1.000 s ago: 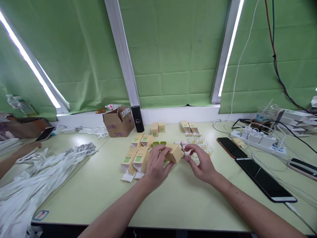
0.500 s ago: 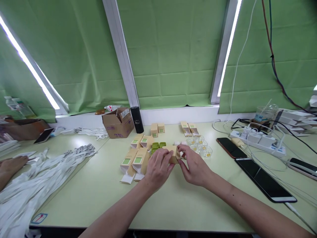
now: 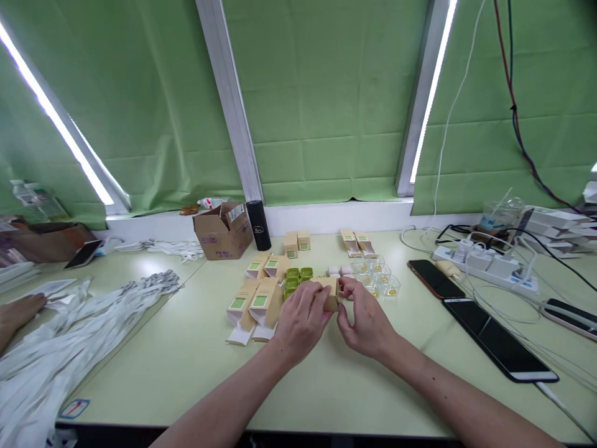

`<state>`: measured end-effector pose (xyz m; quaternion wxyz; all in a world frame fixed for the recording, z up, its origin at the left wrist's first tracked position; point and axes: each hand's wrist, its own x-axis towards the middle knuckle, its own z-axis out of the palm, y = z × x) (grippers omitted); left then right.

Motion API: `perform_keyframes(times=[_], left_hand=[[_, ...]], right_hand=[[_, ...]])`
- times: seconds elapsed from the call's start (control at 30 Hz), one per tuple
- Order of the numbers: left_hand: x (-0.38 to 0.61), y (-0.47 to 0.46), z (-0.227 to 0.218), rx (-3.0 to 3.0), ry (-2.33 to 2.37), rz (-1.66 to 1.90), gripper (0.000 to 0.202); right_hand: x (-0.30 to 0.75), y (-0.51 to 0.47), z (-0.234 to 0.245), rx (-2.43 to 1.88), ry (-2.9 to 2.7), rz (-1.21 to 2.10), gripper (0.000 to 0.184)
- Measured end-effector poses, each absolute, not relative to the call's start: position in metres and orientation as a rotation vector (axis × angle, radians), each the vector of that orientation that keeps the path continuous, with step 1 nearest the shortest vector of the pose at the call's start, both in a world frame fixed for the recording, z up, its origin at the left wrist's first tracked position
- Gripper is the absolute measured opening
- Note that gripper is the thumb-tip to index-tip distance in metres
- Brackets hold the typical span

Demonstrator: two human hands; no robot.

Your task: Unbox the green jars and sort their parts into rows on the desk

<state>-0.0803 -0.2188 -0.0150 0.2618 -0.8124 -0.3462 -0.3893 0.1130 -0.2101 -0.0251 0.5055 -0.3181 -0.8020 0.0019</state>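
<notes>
Both my hands meet on a small tan cardboard box (image 3: 330,290) just above the pale green table (image 3: 326,373). My left hand (image 3: 303,320) wraps the box's left side. My right hand (image 3: 366,320) pinches its right end with the fingertips. To the left lie tan boxes with green labels (image 3: 254,303), their flaps open. Just behind the held box sit small green pots (image 3: 295,275), white caps (image 3: 339,270) and clear jars with yellow contents (image 3: 379,277).
Two dark phones (image 3: 499,339) and a power strip (image 3: 485,264) with tangled cables lie at the right. A brown carton (image 3: 222,231) and a black cylinder (image 3: 258,225) stand by the window sill. White straps (image 3: 56,336) heap at the left, where another person's hand (image 3: 18,311) rests.
My right hand moved left from the clear jars and closed on the box's right end. The box came down closer to the table. The other person's hand drew back to the left.
</notes>
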Motion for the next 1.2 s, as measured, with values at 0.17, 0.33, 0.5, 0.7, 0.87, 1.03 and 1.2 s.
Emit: perform_keyframes(times=[0.17,0.33,0.5,0.7,0.87,1.03,1.2], left_hand=[[-0.081,-0.219,-0.018,-2.268,-1.039,-1.092,0.05],[-0.084,-0.216,-0.021,-2.364,-1.102,-1.227,0.059],[-0.085,-0.215,-0.021,-2.438,-1.076,-1.296,0.046],[-0.083,-0.218,-0.019,-2.449,-1.126,-1.237,0.04],[-0.082,-0.22,-0.019,-2.465,-1.141,-1.187,0.058],[-0.083,-0.22,-0.021,-2.436,-1.181,-1.153,0.066],[-0.083,-0.217,-0.025,-2.393,-1.19,-1.174,0.071]], right_hand=[[0.114,-0.206,-0.029,-0.817,-1.864,0.064,0.026],[0.12,-0.201,-0.03,-0.752,-1.719,0.272,0.009],[0.128,-0.192,-0.026,-0.732,-1.596,0.23,0.014],[0.144,-0.184,-0.014,-0.686,-1.648,-0.232,0.029],[0.15,-0.179,-0.015,-0.56,-1.757,-0.389,0.043],[0.143,-0.179,-0.021,-0.47,-1.867,-0.336,0.052],[0.14,-0.182,-0.021,-0.502,-1.883,-0.275,0.053]])
